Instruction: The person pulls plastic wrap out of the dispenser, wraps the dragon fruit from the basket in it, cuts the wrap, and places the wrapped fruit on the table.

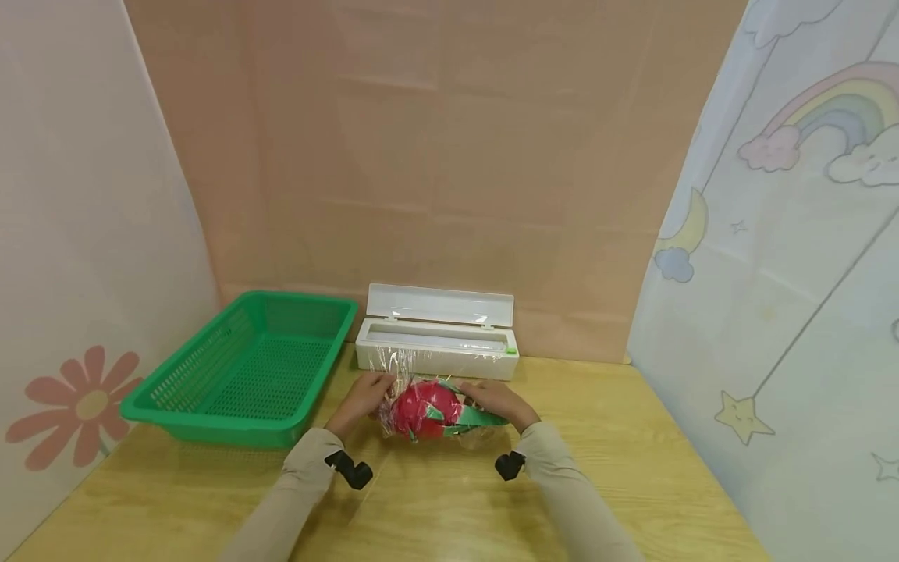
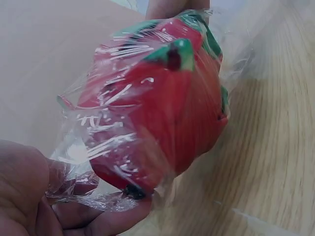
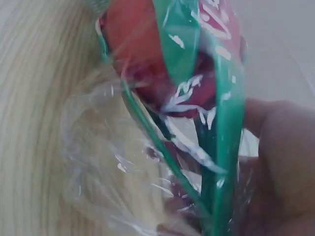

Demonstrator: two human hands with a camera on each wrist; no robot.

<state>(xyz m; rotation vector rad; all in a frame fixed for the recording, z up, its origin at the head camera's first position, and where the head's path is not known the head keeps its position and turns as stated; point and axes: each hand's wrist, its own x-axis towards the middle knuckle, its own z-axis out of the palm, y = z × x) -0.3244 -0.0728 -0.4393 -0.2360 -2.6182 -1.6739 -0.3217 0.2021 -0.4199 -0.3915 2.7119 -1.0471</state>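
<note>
While clear film (image 1: 403, 367) is blurring the red toy fruit (image 1: 421, 410), the green basket (image 1: 246, 371) is sitting to its left; the left hand (image 1: 365, 396) and right hand (image 1: 500, 403) are gripping its wrapped ends before the open white dispenser (image 1: 437, 343) on the tabletop (image 1: 632, 468).

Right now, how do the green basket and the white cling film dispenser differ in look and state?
The green basket is a perforated mesh tray with no lid, and nothing shows inside it; the white cling film dispenser is a solid-walled long box with its hinged lid raised. Film runs from the dispenser to the wrapped red fruit; the basket stands untouched to the left. Both rest on the wooden table.
</note>
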